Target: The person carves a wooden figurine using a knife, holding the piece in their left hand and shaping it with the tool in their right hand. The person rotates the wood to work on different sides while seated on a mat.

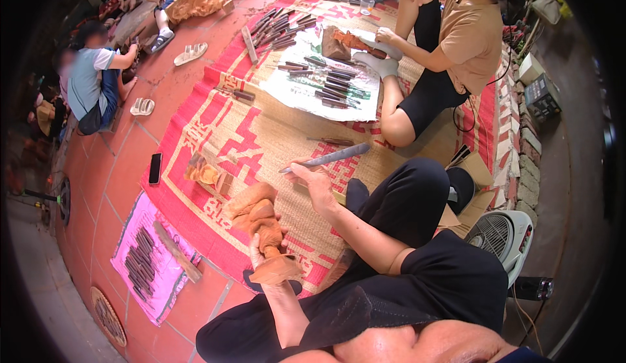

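My left hand (259, 253) is wrapped round the narrow part of a carved wooden figure (255, 211), held tilted above the mat with its broad base towards me. In my right hand (315, 183) is a long grey carving tool (332, 157), gripped near its narrow end, which points left. The tool is apart from the figure. Beyond the figure, a smaller wooden carving (207, 174) lies on the mat. A dark-handled tool (331, 140) rests past my right hand. My left fingers are partly hidden behind the wood.
A red and straw mat (261, 128) spreads before me. At left, a pink cloth (147, 275) bears many dark tools and a wooden stick (177, 251); a phone (155, 168) lies nearby. Opposite, a person (466, 43) works a carving beside tools. A fan (502, 239) stands at right.
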Demonstrator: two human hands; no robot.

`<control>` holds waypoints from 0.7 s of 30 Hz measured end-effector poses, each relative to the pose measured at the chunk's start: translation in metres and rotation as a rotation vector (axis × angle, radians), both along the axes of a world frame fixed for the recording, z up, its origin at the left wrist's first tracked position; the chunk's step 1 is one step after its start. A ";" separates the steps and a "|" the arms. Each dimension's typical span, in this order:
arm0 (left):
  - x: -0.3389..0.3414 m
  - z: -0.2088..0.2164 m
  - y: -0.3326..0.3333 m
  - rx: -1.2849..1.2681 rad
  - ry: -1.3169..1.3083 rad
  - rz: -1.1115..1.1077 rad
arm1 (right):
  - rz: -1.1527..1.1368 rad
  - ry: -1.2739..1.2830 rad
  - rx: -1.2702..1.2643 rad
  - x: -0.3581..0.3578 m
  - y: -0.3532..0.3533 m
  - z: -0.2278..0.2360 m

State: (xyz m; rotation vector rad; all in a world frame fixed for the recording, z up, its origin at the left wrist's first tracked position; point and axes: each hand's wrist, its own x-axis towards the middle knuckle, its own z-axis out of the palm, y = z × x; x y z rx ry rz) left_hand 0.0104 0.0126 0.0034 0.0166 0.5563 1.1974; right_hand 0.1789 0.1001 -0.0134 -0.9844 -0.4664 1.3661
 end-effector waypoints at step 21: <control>-0.020 -0.030 -0.002 -0.212 0.156 0.139 | 0.666 -0.006 0.120 -0.023 -0.027 0.026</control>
